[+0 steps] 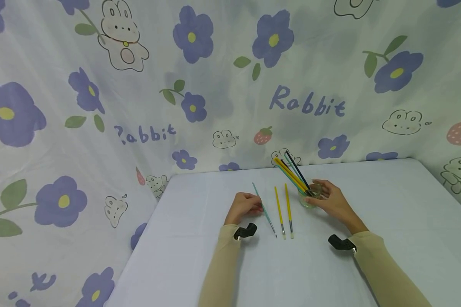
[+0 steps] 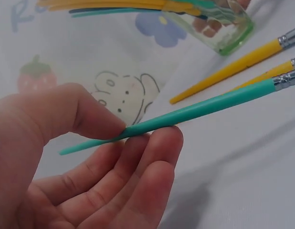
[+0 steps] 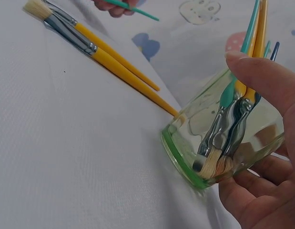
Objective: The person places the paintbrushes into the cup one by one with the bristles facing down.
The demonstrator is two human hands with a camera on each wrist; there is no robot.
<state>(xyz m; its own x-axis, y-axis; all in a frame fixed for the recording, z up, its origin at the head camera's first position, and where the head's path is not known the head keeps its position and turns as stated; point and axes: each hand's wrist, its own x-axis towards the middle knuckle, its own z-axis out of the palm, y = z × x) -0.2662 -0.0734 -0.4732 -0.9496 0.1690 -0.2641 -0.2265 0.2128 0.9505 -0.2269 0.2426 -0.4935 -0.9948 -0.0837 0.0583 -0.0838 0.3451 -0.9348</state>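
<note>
Risk 1: teal brush [image 2: 199, 109] pinched thin-end only betw. thumb & fingertips of left hand [image 1: 246, 207]; long bristle end unsupported, likely to pivot or slip from so slight a hold. Lies on table [image 1: 199, 256] left of two yellow brushes [image 1: 284, 211], just beside; could knock them askew.
Risk 2: glass cup [image 3: 223, 148] wrapped by right hand [image 1: 332, 200], thumb & fingers curled round wall; appears tilted in wrist view, brush bundle [image 1: 293, 172] leaning left, top-heavy, may tip.
Beyond: rabbit-print cloth backdrop [image 1: 138, 85].
</note>
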